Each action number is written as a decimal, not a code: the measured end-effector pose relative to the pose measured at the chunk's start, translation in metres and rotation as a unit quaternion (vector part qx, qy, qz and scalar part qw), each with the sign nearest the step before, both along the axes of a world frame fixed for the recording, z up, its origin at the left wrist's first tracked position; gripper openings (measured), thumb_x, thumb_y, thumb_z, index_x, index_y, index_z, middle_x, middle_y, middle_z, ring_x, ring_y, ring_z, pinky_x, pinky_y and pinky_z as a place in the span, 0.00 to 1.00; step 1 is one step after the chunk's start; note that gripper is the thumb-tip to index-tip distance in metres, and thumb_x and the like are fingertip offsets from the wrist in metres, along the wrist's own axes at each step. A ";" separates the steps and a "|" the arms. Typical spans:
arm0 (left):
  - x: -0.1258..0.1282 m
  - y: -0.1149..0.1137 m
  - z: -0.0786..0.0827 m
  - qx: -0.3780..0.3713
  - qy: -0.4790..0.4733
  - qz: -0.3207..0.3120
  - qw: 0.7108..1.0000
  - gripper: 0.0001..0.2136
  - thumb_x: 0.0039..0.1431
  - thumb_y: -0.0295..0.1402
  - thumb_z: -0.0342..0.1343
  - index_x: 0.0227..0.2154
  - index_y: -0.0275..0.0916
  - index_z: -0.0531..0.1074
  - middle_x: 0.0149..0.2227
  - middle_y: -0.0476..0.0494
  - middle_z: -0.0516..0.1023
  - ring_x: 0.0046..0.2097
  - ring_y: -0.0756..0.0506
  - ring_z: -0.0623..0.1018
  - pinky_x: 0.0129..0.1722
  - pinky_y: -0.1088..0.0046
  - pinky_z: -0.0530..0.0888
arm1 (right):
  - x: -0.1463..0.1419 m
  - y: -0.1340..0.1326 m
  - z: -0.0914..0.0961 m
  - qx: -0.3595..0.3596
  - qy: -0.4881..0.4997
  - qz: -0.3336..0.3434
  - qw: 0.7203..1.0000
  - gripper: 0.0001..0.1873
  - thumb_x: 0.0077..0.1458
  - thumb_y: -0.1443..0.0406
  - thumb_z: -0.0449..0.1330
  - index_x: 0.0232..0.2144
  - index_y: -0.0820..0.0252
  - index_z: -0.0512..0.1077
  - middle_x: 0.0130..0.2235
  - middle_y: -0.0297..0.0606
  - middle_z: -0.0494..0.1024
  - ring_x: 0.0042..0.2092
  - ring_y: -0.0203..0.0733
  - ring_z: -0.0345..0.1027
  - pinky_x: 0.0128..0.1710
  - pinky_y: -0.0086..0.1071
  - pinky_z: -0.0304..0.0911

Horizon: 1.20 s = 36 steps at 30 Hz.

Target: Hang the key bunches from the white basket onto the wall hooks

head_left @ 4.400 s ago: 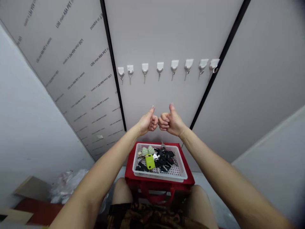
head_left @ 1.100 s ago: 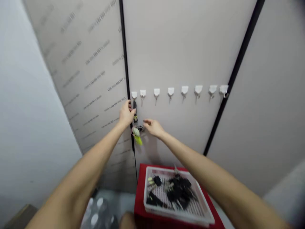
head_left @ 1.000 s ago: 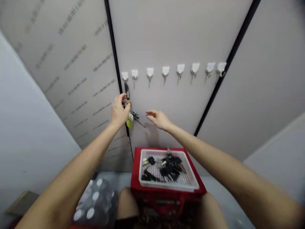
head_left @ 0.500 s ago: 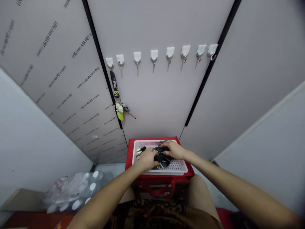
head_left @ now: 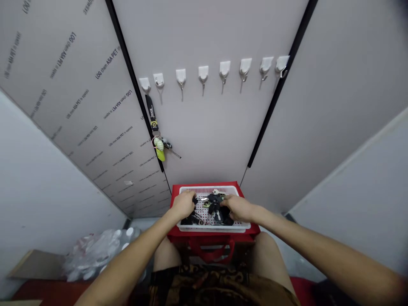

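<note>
A white plastic basket (head_left: 247, 226) with a slotted, perforated wall holds several bunches of keys (head_left: 214, 206), with black key heads and silver blades. My left hand (head_left: 185, 205) is over the basket's left side, its fingers closed on a black-headed key (head_left: 195, 199). A shiny metal piece sticks out to the right of it. At the right side of the basket, my right hand (head_left: 238, 208) has its fingers curled down against the dark keys. Its fingertips are partly hidden among them, so I cannot tell whether it grips any.
The basket stands on a red bag (head_left: 176, 231) between my knees. Several white hooks (head_left: 203, 73) line the wall panel ahead. A black strap with keys and a green tag (head_left: 160, 154) hangs from the leftmost hook. Plastic-wrapped bottles (head_left: 95, 250) lie at the lower left.
My left hand has moved left from the middle of the basket. The keys are now spread apart, with bare basket floor showing between them. My right hand has shifted slightly right and down.
</note>
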<state>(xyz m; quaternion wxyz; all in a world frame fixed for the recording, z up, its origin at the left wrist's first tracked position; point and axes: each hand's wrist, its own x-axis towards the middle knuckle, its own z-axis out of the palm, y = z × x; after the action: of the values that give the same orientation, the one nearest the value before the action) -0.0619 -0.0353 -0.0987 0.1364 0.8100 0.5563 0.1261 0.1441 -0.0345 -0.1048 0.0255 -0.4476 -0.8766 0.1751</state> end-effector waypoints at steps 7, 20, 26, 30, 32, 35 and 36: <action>0.038 -0.015 -0.004 0.010 -0.032 -0.193 0.981 0.14 0.40 0.25 0.44 0.33 0.37 0.64 0.37 0.44 0.66 0.41 0.47 0.63 0.42 0.73 0.59 | -0.005 0.000 0.006 0.008 -0.037 0.046 0.998 0.18 0.26 0.71 0.55 0.28 0.60 0.64 0.30 0.36 0.66 0.31 0.38 0.59 0.28 0.27 0.52; 0.036 -0.009 0.001 -0.161 -0.322 -0.073 0.930 0.11 0.40 0.31 0.48 0.29 0.33 0.64 0.27 0.48 0.68 0.29 0.52 0.67 0.30 0.76 0.64 | -0.012 0.007 0.072 -0.252 0.382 -0.080 0.885 0.06 0.37 0.68 0.52 0.22 0.62 0.57 0.18 0.27 0.64 0.22 0.29 0.61 0.24 0.26 0.57; 0.021 0.002 0.035 -0.215 -0.515 0.000 0.830 0.09 0.41 0.31 0.47 0.27 0.32 0.63 0.15 0.55 0.60 0.17 0.58 0.59 0.19 0.82 0.58 | -0.012 0.009 0.116 -0.205 0.549 -0.161 0.794 0.09 0.39 0.64 0.54 0.22 0.61 0.55 0.19 0.30 0.69 0.24 0.31 0.65 0.30 0.29 0.59; -0.001 0.009 0.071 -0.190 -0.536 -0.002 0.823 0.12 0.41 0.32 0.48 0.31 0.33 0.61 0.16 0.55 0.62 0.15 0.59 0.57 0.16 0.83 0.53 | -0.010 0.014 0.118 -0.198 0.631 -0.174 0.730 0.10 0.38 0.64 0.55 0.23 0.60 0.56 0.21 0.31 0.70 0.25 0.31 0.65 0.31 0.29 0.59; -0.013 0.015 0.091 -0.166 -0.529 -0.007 0.832 0.10 0.41 0.31 0.48 0.30 0.34 0.59 0.17 0.55 0.63 0.15 0.59 0.58 0.15 0.84 0.53 | -0.014 0.016 0.117 -0.196 0.655 -0.178 0.708 0.10 0.37 0.64 0.55 0.23 0.60 0.56 0.22 0.30 0.70 0.25 0.31 0.65 0.31 0.29 0.59; -0.032 0.027 0.123 -0.098 -0.524 0.031 0.845 0.07 0.39 0.29 0.50 0.24 0.34 0.60 0.16 0.55 0.63 0.15 0.59 0.59 0.14 0.83 0.53 | -0.026 0.020 0.115 -0.193 0.669 -0.177 0.696 0.12 0.35 0.65 0.56 0.25 0.59 0.56 0.22 0.29 0.69 0.24 0.31 0.65 0.31 0.29 0.59; -0.038 0.032 0.134 -0.067 -0.528 0.049 0.845 0.07 0.37 0.29 0.51 0.22 0.34 0.60 0.15 0.55 0.62 0.15 0.59 0.59 0.14 0.83 0.54 | -0.032 0.021 0.114 -0.192 0.671 -0.172 0.695 0.13 0.34 0.66 0.57 0.26 0.59 0.57 0.23 0.29 0.69 0.24 0.31 0.64 0.31 0.29 0.59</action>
<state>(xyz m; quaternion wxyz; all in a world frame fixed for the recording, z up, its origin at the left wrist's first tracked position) -0.1001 -0.0036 0.0351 0.4571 0.5812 0.4463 0.5041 0.1123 -0.0131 0.0094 0.5500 -0.3497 -0.4814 0.5860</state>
